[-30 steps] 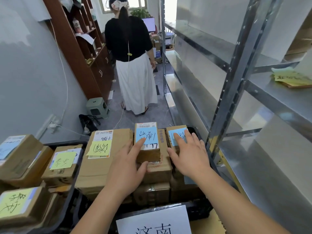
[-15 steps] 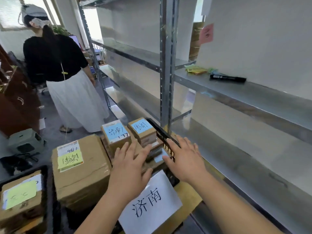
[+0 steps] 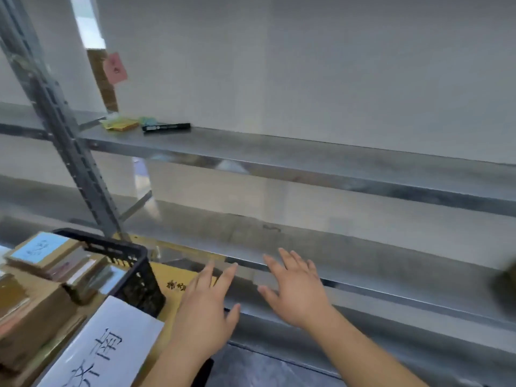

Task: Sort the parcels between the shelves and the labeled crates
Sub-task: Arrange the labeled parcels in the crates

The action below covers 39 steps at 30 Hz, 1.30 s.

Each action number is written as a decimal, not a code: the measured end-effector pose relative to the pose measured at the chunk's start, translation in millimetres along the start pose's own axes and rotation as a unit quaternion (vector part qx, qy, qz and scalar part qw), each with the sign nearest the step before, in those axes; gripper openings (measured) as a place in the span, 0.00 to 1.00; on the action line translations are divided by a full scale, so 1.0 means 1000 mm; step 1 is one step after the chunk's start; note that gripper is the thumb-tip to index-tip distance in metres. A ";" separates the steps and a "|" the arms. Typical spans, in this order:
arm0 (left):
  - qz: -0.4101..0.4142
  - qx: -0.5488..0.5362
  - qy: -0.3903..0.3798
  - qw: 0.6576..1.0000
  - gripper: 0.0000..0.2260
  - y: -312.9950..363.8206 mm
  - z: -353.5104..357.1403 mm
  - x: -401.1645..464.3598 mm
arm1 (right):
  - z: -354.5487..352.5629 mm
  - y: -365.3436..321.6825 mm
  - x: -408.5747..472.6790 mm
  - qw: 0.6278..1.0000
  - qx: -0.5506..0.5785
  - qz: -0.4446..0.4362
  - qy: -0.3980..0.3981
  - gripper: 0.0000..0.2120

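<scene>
Brown cardboard parcels (image 3: pixel 33 311) stacked at 8 o'clock inside black slatted plastic crate (image 3: pixel 134 270), left hand (image 3: pixel 205 314) and right hand (image 3: pixel 296 291) spread empty before grey metal shelf (image 3: pixel 363 247), black marker (image 3: pixel 166 127) at 11 o'clock.

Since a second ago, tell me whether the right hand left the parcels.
Yes. The right hand went rightward, off the black crate, to the lower shelf edge.

Both bare forearms reach forward side by side. The left hand (image 3: pixel 205 311) is palm down, fingers straight and slightly spread. The right hand (image 3: pixel 296 289) is also flat, fingers splayed, holding nothing.
</scene>
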<state>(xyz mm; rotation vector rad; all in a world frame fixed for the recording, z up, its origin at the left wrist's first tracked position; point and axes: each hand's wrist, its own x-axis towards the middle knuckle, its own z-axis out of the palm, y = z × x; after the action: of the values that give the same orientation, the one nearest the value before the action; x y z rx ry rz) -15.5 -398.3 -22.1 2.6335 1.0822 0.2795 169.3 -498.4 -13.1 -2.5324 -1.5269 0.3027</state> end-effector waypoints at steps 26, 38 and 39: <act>0.253 0.019 -0.144 0.957 0.35 0.500 0.188 0.015 | -0.080 0.457 -0.251 0.963 0.056 0.255 0.062 0.34; 0.308 0.006 -0.197 0.931 0.35 0.617 0.258 0.073 | -0.087 0.583 -0.254 0.943 0.084 0.315 0.070 0.35; 0.313 0.002 -0.204 0.928 0.35 0.626 0.265 0.082 | -0.088 0.594 -0.251 0.941 0.084 0.321 0.070 0.35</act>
<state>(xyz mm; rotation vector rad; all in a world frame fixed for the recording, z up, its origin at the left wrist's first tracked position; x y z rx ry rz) 527.1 -815.0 -61.1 2.7851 0.0962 -0.1519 583.9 -998.6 -53.4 -2.7595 -0.5568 0.3042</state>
